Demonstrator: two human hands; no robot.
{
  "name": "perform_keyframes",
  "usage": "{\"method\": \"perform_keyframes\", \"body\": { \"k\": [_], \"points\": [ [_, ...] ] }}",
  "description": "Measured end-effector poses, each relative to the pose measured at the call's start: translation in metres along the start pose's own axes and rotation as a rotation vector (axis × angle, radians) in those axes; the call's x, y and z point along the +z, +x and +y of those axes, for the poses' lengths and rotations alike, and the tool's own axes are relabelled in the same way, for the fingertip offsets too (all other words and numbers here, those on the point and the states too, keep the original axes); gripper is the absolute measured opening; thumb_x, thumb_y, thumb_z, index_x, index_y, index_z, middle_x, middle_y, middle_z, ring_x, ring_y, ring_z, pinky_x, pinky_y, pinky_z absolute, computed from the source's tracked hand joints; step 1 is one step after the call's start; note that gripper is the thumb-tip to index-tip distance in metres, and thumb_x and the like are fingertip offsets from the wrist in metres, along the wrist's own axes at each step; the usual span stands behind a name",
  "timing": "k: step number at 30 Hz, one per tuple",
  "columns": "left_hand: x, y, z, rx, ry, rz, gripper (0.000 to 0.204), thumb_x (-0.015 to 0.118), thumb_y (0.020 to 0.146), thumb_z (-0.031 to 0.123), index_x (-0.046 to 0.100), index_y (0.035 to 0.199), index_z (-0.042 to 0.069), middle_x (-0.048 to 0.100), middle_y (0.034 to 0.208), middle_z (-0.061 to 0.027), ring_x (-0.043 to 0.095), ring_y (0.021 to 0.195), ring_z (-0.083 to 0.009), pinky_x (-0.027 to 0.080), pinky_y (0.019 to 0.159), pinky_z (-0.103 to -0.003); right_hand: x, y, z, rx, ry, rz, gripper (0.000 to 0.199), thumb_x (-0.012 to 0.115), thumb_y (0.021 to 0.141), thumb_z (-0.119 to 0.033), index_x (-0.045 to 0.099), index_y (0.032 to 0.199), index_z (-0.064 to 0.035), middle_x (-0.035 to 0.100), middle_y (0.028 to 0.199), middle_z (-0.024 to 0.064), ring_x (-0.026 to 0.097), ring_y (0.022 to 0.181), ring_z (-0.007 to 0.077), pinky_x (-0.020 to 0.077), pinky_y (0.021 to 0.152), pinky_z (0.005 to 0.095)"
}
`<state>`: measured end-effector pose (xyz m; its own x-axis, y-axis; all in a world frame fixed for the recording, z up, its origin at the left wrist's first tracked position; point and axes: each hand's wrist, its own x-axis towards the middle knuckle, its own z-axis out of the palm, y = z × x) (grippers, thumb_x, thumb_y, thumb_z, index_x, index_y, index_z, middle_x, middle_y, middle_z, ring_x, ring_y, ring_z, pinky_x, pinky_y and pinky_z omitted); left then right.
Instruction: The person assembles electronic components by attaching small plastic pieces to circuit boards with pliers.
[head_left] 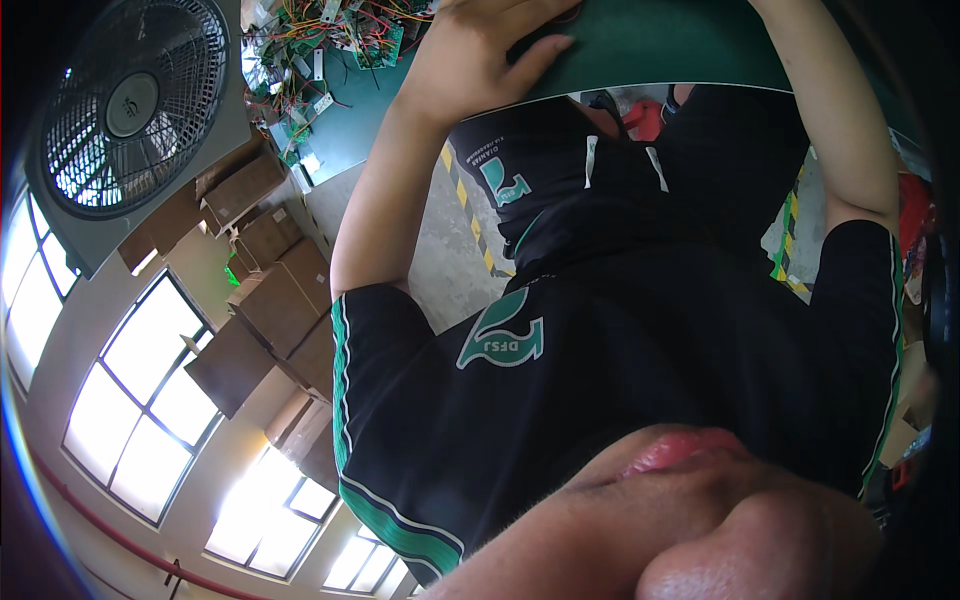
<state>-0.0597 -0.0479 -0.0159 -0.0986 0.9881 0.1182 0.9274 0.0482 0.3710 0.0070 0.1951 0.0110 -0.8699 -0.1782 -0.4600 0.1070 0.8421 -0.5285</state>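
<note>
My left hand [480, 62] rests at the near edge of a dark green work table [660, 45]. Its thumb is stretched out apart from the forefinger, and the upper frame edge cuts off part of the fingers. A thin bit of red wire [572, 14] shows beside those fingers; no grip on it is visible. From the right my forearm [815, 85] reaches over the table edge, but the right hand itself lies beyond the top of the picture. Left of my left hand lies a tangled heap of green circuit boards with red and yellow wires [375, 40].
A large grey box fan [130, 105] stands left of the table. Beyond it are stacked brown cardboard boxes [285, 300] near tall windows [145, 400]. Yellow-black striped tape [470, 215] marks the concrete floor below. Red items [915, 215] show at the right rim.
</note>
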Motion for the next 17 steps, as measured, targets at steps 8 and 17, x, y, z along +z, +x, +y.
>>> {"method": "perform_keyframes", "body": {
  "k": [8, 17],
  "points": [
    [0.002, 0.021, 0.017, -0.324, -0.069, 0.162, 0.022, 0.061, 0.094, 0.0, 0.066, 0.115, -0.003, 0.066, 0.108, -0.0229, 0.066, 0.103, -0.0421, 0.054, 0.087, -0.045, -0.005, -0.011, -0.011, 0.007, -0.019, 0.024, 0.039, 0.083, 0.084, -0.029, 0.068, 0.112, -0.006, 0.072, 0.1, 0.0147, 0.07, 0.096, 0.0308, 0.0528, 0.082, 0.0436],
    [0.017, 0.029, 0.018, -0.379, -0.045, 0.189, 0.017, 0.066, 0.094, 0.007, 0.065, 0.11, 0.0, 0.066, 0.104, -0.022, 0.068, 0.094, -0.0424, 0.054, 0.081, -0.047, -0.001, -0.012, -0.01, -0.024, -0.118, 0.032, 0.047, 0.083, 0.083, -0.034, 0.067, 0.116, -0.0051, 0.072, 0.11, 0.0153, 0.068, 0.107, 0.033, 0.052, 0.089, 0.0461]
  ]
}}
